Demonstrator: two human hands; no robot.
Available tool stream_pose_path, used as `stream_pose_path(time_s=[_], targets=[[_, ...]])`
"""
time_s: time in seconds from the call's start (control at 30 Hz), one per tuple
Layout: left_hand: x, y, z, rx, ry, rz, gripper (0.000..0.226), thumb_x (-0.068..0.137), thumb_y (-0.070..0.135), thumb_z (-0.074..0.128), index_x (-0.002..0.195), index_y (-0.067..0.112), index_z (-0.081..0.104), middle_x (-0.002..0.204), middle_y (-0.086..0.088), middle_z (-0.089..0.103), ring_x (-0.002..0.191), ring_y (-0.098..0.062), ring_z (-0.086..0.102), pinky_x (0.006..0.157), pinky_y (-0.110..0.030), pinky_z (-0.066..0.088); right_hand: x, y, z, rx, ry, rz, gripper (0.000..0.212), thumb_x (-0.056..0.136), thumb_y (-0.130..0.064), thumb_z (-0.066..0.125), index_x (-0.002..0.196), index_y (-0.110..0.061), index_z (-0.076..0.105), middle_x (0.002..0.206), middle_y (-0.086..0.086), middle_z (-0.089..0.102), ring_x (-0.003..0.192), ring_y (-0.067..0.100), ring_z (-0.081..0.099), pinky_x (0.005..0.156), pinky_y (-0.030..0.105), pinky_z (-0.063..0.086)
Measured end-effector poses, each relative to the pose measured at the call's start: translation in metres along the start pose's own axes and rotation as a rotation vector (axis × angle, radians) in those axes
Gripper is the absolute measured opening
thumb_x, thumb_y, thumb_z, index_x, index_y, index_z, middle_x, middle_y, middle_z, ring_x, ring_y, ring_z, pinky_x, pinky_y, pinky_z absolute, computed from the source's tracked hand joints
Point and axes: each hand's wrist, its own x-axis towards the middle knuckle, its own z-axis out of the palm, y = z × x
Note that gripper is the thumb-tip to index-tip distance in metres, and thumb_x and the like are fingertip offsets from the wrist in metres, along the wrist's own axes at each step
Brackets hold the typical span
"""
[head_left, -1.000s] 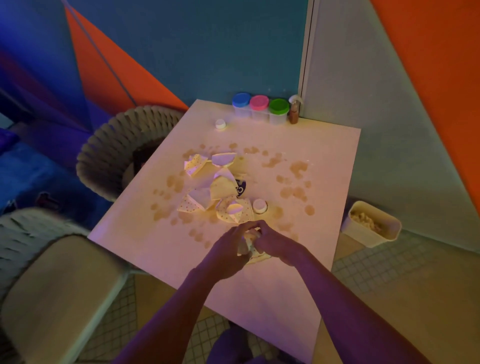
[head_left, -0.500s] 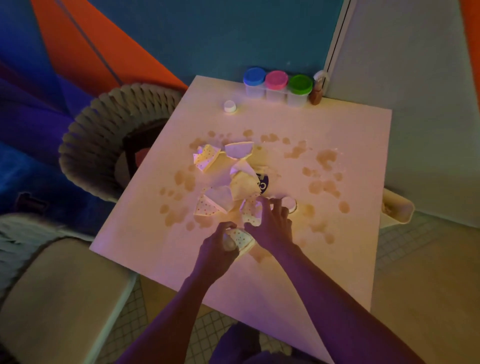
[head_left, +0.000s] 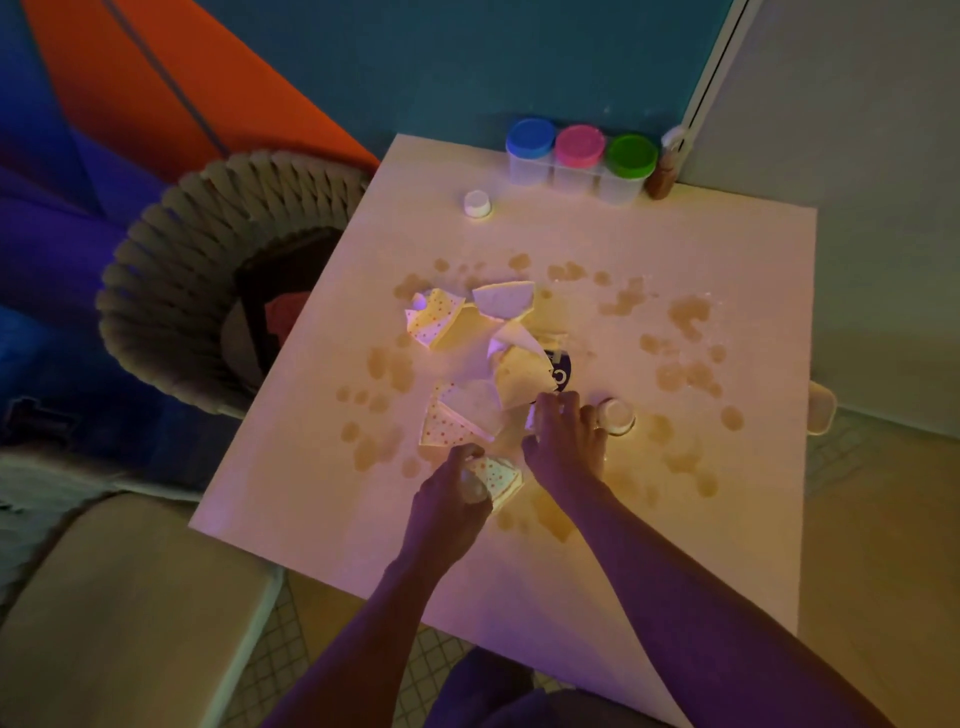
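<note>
Several broken dotted ceramic shards (head_left: 488, 358) lie in a heap in the middle of a white stained table (head_left: 727, 493). My left hand (head_left: 449, 512) grips one dotted shard (head_left: 498, 475) near the front of the heap. Just to its right, my right hand (head_left: 566, 441) reaches over the pile, its curled fingers on a shard at the heap's near edge; what they touch is mostly hidden. A small round open pot (head_left: 618, 415) stands right beside my right hand's fingers.
Three tubs with blue (head_left: 530, 137), pink (head_left: 579, 145) and green (head_left: 631, 155) lids and a small brown bottle (head_left: 662, 176) stand at the far edge. A white cap (head_left: 477, 203) lies nearby. A woven chair (head_left: 171, 312) stands left, a beige bin (head_left: 821, 408) right.
My hands have parted: the right one moved forward from the held shard onto the heap. The left keeps its shard. The view shifted closer over the table.
</note>
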Motion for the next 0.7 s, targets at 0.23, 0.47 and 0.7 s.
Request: stream_pose_path(time_s=[0.23,0.47,0.7], targets=[[0.003,0.005,0.006,0.013,0.013,0.092,0.059,0.075,0.014,0.074,0.124,0.036,0.051,0.123,0.001,0.068,0.105,-0.025,0.066,0.073,-0.03,0.053,0.001,0.009,-0.013,0.181,0.052,-0.005,0.045,0.073,-0.006,0.06,0.116,-0.018,0.057,0.106,0.011,0.053,0.092,0.041,0.053,0.069,0.044,0.043],[0.005,0.026,0.014,-0.005,0.053,0.18,0.059,0.077,0.009,0.075,0.126,0.032,0.052,0.126,0.003,0.067,0.111,-0.022,0.064,0.074,-0.029,0.056,-0.016,0.032,-0.04,0.421,0.149,0.003,0.049,0.076,-0.004,0.054,0.124,-0.017,0.053,0.112,0.011,0.052,0.094,0.041,0.051,0.073,0.043,0.045],[-0.003,0.077,0.04,-0.019,0.092,0.266,0.063,0.076,0.01,0.076,0.127,0.033,0.049,0.125,0.007,0.066,0.11,-0.021,0.063,0.077,-0.038,0.058,-0.048,0.083,-0.074,0.535,0.232,-0.009,0.048,0.08,-0.003,0.053,0.126,-0.02,0.051,0.118,0.007,0.049,0.096,0.039,0.056,0.069,0.038,0.043]])
